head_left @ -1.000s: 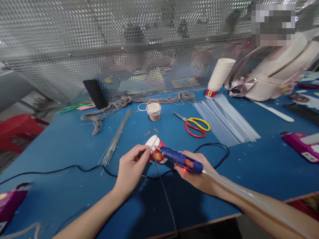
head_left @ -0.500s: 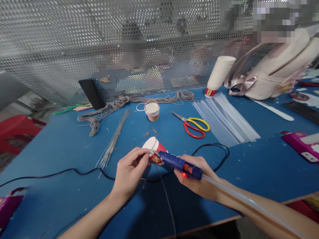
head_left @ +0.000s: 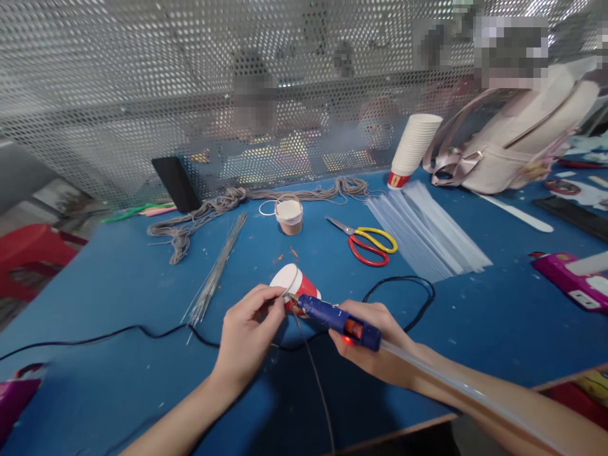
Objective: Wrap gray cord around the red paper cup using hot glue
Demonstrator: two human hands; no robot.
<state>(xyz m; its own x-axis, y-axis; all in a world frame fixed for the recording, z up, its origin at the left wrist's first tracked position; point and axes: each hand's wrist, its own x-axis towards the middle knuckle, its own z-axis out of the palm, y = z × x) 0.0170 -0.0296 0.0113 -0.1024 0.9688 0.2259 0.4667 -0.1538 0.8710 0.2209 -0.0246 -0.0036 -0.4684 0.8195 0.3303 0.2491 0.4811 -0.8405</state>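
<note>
My left hand (head_left: 249, 332) pinches the rim of a red and white paper cup (head_left: 292, 284) that lies tilted on the blue table (head_left: 118, 297), together with a thin grey wire (head_left: 311, 373) that trails toward me. My right hand (head_left: 375, 339) grips a blue hot glue gun (head_left: 337, 320). Its nozzle touches the cup's side near my left fingertips. A clear glue stick (head_left: 465, 392) sticks out of the gun's back along my forearm, and a red light glows under the gun.
A bundle of wires (head_left: 216, 269), grey cord (head_left: 204, 212), a small wrapped cup (head_left: 289, 215), yellow-red scissors (head_left: 368, 240), clear glue sticks (head_left: 427, 231), stacked cups (head_left: 411, 149) and a pale bag (head_left: 517, 136) lie beyond. A black cable (head_left: 403, 282) loops near my right hand. A perforated screen (head_left: 142, 82) stands behind.
The glue gun's nozzle has slid slightly left and down along the cup. My left hand keeps its pinch on the rim and wire.
</note>
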